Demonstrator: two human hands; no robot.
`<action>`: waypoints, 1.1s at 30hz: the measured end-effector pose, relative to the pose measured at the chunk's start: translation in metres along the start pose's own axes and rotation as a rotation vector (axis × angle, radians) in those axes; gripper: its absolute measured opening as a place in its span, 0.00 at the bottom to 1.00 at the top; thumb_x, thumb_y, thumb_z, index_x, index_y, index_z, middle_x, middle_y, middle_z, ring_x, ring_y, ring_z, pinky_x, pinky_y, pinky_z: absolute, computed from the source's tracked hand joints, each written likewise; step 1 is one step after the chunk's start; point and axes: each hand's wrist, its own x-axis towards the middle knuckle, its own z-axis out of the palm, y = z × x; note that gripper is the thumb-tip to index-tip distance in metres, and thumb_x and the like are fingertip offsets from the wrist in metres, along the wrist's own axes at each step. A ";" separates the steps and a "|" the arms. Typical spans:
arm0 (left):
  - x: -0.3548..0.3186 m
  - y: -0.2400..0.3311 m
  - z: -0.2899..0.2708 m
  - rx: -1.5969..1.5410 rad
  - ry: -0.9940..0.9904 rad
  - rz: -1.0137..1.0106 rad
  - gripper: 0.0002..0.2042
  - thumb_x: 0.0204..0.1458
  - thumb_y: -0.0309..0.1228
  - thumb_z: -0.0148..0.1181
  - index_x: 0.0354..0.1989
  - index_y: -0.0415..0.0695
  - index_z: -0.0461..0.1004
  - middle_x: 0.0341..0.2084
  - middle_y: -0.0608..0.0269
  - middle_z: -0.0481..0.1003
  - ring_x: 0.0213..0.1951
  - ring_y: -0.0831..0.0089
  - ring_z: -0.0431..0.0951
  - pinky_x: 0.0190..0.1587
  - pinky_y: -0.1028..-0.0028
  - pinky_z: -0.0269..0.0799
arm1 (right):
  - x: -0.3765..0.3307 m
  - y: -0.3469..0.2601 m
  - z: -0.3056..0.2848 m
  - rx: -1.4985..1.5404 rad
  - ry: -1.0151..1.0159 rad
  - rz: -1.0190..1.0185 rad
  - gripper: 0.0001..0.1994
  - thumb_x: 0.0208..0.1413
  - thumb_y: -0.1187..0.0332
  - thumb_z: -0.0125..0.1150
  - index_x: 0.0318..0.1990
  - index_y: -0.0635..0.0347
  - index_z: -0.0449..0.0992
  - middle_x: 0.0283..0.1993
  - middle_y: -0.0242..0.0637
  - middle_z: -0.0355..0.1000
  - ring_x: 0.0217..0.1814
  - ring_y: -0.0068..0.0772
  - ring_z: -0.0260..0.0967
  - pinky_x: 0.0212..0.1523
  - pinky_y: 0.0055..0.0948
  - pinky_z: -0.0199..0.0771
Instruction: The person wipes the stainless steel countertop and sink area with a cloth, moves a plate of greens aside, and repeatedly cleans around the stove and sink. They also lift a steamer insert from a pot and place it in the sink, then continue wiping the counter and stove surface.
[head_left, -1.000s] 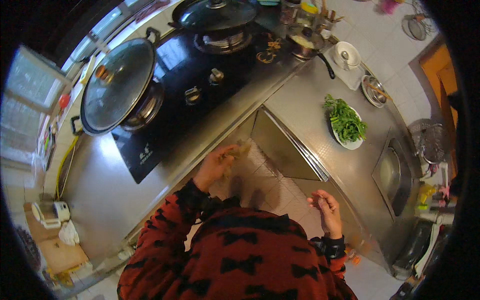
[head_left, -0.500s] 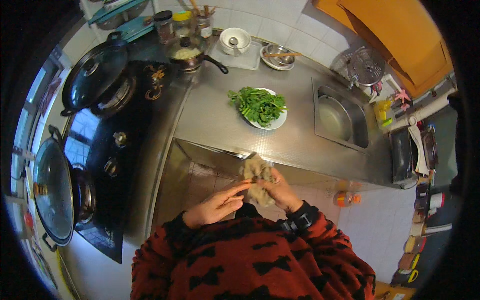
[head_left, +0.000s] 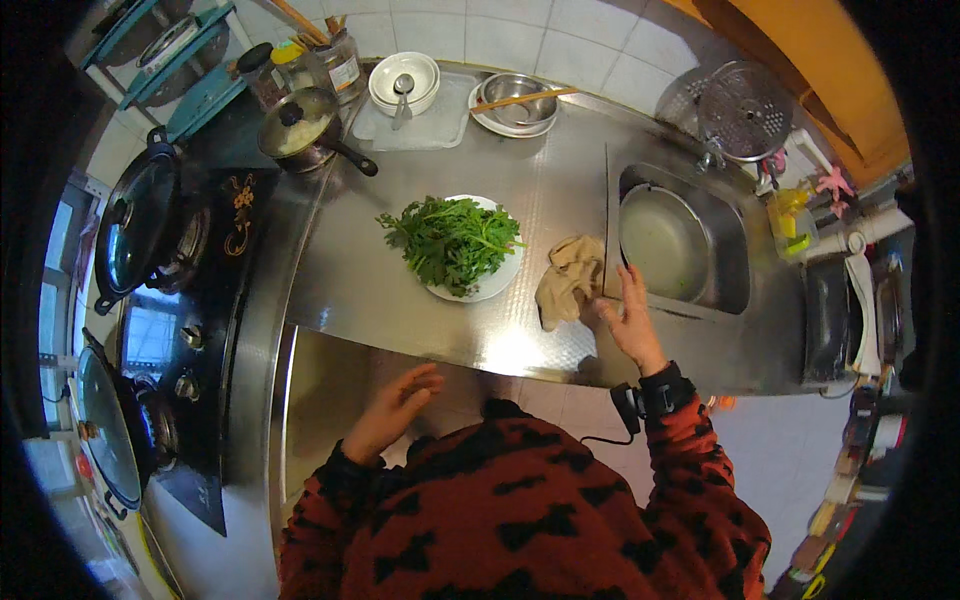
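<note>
A crumpled tan cloth (head_left: 572,280) lies on the steel counter between the plate of greens and the sink. Just beside its right edge is my right hand (head_left: 630,318), fingers stretched apart and nothing held. My left hand (head_left: 393,410) hangs in front of the counter's front edge, empty, its fingers loosely extended. Leafy green vegetables (head_left: 447,243) are heaped on a white plate (head_left: 505,270) beyond my hands. A black band with a small device (head_left: 655,397) is round my right wrist.
The sink (head_left: 735,215) at right holds a round pan (head_left: 662,245) of cloudy water. Stacked bowls with a spoon (head_left: 403,85), a metal bowl with chopsticks (head_left: 520,98) and a lidded saucepan (head_left: 300,130) stand at the back. On the left, a black stove (head_left: 215,330) bears two lidded pans.
The cloth was in my hands before the counter; now it lies on the countertop beside the sink. My hands have moved apart, the right reaching forward over the counter.
</note>
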 end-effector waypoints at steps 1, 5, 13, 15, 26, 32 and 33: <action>0.002 0.000 0.003 -0.034 0.034 -0.022 0.20 0.59 0.31 0.47 0.59 0.39 0.58 0.50 0.56 0.68 0.52 0.69 0.68 0.55 0.71 0.62 | 0.005 0.007 -0.003 -0.232 -0.067 -0.093 0.35 0.51 0.60 0.59 0.64 0.59 0.51 0.66 0.54 0.44 0.67 0.56 0.42 0.63 0.47 0.47; -0.001 -0.011 0.011 -0.011 0.144 -0.064 0.20 0.59 0.30 0.47 0.59 0.40 0.59 0.50 0.57 0.68 0.53 0.71 0.68 0.56 0.73 0.61 | 0.036 0.024 0.017 -0.444 -0.411 -0.404 0.32 0.51 0.59 0.57 0.63 0.58 0.53 0.67 0.54 0.44 0.68 0.60 0.39 0.65 0.50 0.38; -0.047 -0.050 0.013 0.016 0.402 0.005 0.19 0.59 0.32 0.47 0.58 0.39 0.59 0.48 0.59 0.70 0.49 0.72 0.69 0.51 0.74 0.64 | 0.112 0.045 0.029 -0.680 -0.479 -0.406 0.30 0.57 0.57 0.50 0.65 0.53 0.51 0.71 0.41 0.39 0.72 0.49 0.31 0.67 0.45 0.32; -0.061 -0.057 0.014 -0.008 0.452 0.020 0.20 0.59 0.32 0.47 0.58 0.39 0.59 0.48 0.58 0.70 0.49 0.72 0.69 0.52 0.75 0.64 | 0.123 0.046 0.027 -0.676 -0.496 -0.389 0.30 0.58 0.56 0.48 0.66 0.52 0.50 0.71 0.40 0.39 0.72 0.48 0.31 0.67 0.45 0.31; -0.240 -0.164 -0.048 -0.461 1.496 0.277 0.12 0.57 0.36 0.52 0.45 0.44 0.68 0.33 0.67 0.71 0.35 0.76 0.70 0.38 0.75 0.67 | 0.109 0.011 0.017 -0.491 -0.086 -0.496 0.27 0.60 0.56 0.45 0.63 0.58 0.54 0.66 0.46 0.51 0.67 0.49 0.46 0.66 0.46 0.38; -0.390 -0.216 -0.125 -0.225 2.064 0.215 0.13 0.57 0.35 0.50 0.48 0.44 0.66 0.37 0.66 0.67 0.38 0.76 0.68 0.41 0.73 0.66 | 0.053 -0.108 0.066 -0.198 -0.115 -0.592 0.26 0.57 0.66 0.53 0.61 0.64 0.56 0.61 0.45 0.58 0.64 0.44 0.52 0.64 0.37 0.47; -0.400 -0.223 -0.138 -0.269 2.063 0.136 0.16 0.56 0.37 0.50 0.51 0.44 0.64 0.39 0.64 0.67 0.41 0.73 0.68 0.44 0.71 0.66 | 0.047 -0.132 0.077 -0.011 -0.228 -0.444 0.26 0.56 0.66 0.54 0.61 0.64 0.56 0.61 0.45 0.58 0.64 0.42 0.53 0.63 0.35 0.49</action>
